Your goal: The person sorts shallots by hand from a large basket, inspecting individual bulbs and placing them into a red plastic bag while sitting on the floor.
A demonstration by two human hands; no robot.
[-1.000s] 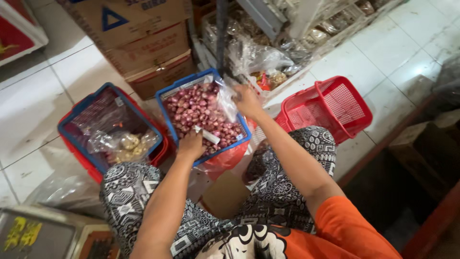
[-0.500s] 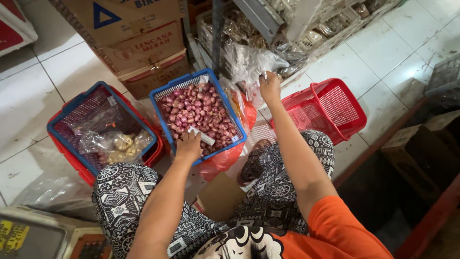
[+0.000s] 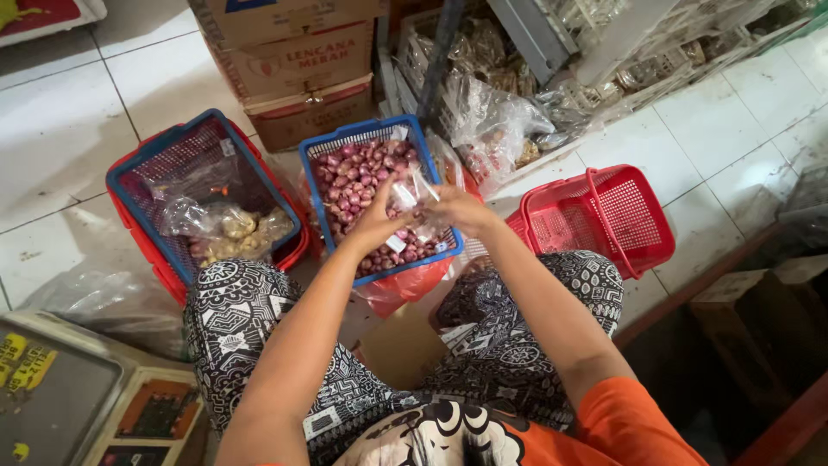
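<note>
A blue plastic basket [image 3: 362, 138] full of small red shallots [image 3: 354, 177] stands on the floor in front of my knees. Over its near right part my left hand [image 3: 375, 220] and my right hand [image 3: 461, 207] hold a clear plastic bag [image 3: 412, 192] between them, each gripping one side of it. What the bag contains is hard to tell. A small white tag lies on the shallots just under my left hand.
A blue basket inside a red one [image 3: 138, 173] at left holds clear bags with pale pieces [image 3: 233, 226]. An empty red basket [image 3: 604, 216] is at right. Cardboard boxes [image 3: 302, 69] and bagged goods [image 3: 492, 121] stand behind. A weighing scale [image 3: 78, 397] is at lower left.
My right hand came back from the bags behind the basket with a clear bag. My left hand lifted off the shallots and met it; both now hold the bag.
</note>
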